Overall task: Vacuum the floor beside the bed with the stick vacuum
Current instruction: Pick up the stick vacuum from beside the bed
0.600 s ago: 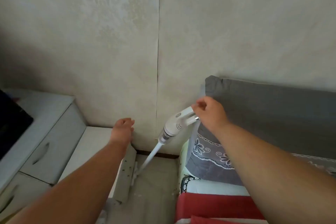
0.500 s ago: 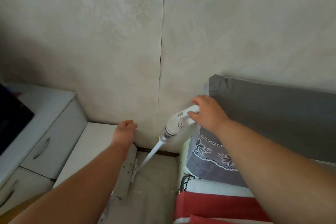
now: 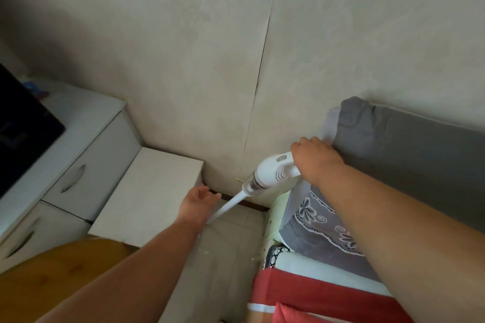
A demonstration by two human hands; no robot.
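Observation:
A white stick vacuum [image 3: 270, 174] leans near the wall between the bed and a low white box. My right hand [image 3: 313, 158] is closed around its handle at the top. Its white tube [image 3: 228, 207] slants down and to the left toward the tiled floor [image 3: 231, 249]; my left forearm hides the floor head. My left hand [image 3: 198, 203] hovers with fingers apart just left of the tube, beside the box corner, holding nothing. The bed [image 3: 322, 294], with a grey embroidered pillow and red cover, lies at the right.
A low white box [image 3: 149, 191] stands against the wall left of the floor strip. Further left is a white drawer unit [image 3: 86, 165] with a dark screen on top. A grey headboard [image 3: 409, 155] lines the wall at right. A wooden surface [image 3: 60, 267] shows at lower left.
My left hand has dropped from the box's far corner toward the tube and opened its fingers. The view has shifted, and my right hand keeps its hold on the handle.

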